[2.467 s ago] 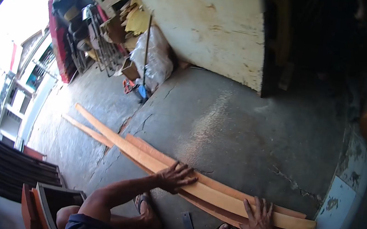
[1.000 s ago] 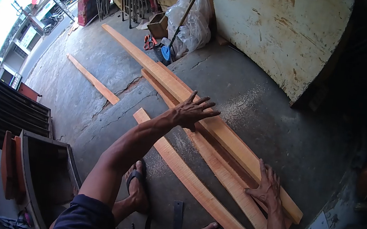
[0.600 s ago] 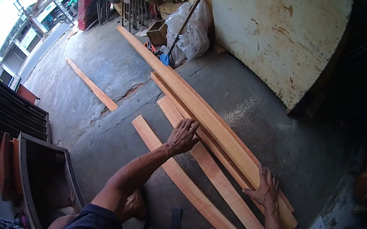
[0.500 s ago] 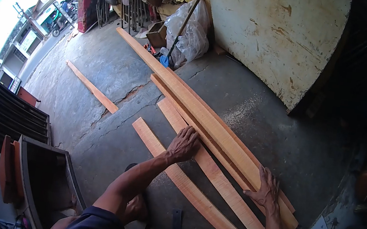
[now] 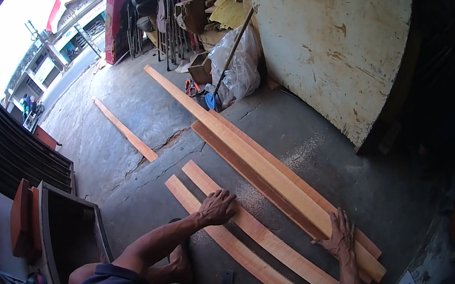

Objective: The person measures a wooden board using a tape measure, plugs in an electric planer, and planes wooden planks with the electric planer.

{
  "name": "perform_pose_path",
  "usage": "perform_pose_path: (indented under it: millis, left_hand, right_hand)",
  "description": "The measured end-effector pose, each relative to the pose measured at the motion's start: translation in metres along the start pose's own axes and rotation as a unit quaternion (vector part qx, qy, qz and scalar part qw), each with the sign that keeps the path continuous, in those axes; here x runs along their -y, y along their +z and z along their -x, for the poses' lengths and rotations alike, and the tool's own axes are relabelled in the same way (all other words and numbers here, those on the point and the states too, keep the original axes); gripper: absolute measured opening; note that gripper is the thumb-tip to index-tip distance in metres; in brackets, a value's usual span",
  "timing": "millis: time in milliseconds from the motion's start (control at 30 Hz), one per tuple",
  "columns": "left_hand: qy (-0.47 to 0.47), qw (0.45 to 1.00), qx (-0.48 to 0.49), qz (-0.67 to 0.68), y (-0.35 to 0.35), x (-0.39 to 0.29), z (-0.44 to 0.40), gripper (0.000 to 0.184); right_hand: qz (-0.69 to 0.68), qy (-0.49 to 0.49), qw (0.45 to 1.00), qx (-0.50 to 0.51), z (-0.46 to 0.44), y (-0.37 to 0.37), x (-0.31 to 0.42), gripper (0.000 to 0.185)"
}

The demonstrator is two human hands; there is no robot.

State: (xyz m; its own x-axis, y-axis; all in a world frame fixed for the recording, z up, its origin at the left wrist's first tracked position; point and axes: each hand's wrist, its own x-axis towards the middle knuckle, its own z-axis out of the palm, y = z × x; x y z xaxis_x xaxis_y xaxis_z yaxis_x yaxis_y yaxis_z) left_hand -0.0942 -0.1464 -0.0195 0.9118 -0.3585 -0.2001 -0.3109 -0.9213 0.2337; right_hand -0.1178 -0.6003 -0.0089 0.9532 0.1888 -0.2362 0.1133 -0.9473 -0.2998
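Note:
My left hand (image 5: pixel 217 207) is closed over the edge of a pale, slightly curved wooden plank (image 5: pixel 267 236) on the floor. Nearer my feet, another curved plank (image 5: pixel 246 265) runs roughly alongside it, with a narrow gap between. My right hand (image 5: pixel 339 237) rests with spread fingers on the near end of a long plank (image 5: pixel 275 171). That long plank lies over other boards, one showing along its far side and a darker board (image 5: pixel 251 181) along its near side.
A thin wood strip (image 5: pixel 125 130) lies on the cracked concrete floor at left. Sawdust (image 5: pixel 304 152) is scattered beyond the stack. A large worn panel (image 5: pixel 325 51), a plastic bag (image 5: pixel 237 68) and folded chairs (image 5: pixel 169 19) stand behind. An open-fronted cabinet (image 5: pixel 68 236) is at lower left.
My left hand has drawn its plank away from the stack toward me, beside the nearest plank. My right hand stays on the stack's near end. The view has shifted slightly.

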Motion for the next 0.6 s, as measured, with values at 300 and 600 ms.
perform_pose_path:
  millis: [300, 600]
  left_hand:
    - [0.044, 0.987, -0.155, -0.028, 0.003, -0.010, -0.093, 0.082]
    - [0.141, 0.984, -0.088, -0.059, -0.036, -0.026, -0.130, 0.089]
  right_hand:
    - [0.005, -0.094, 0.985, -0.142, 0.024, 0.036, 0.002, 0.081]
    - [-0.019, -0.113, 0.982, -0.150, 0.035, 0.036, -0.007, 0.077]
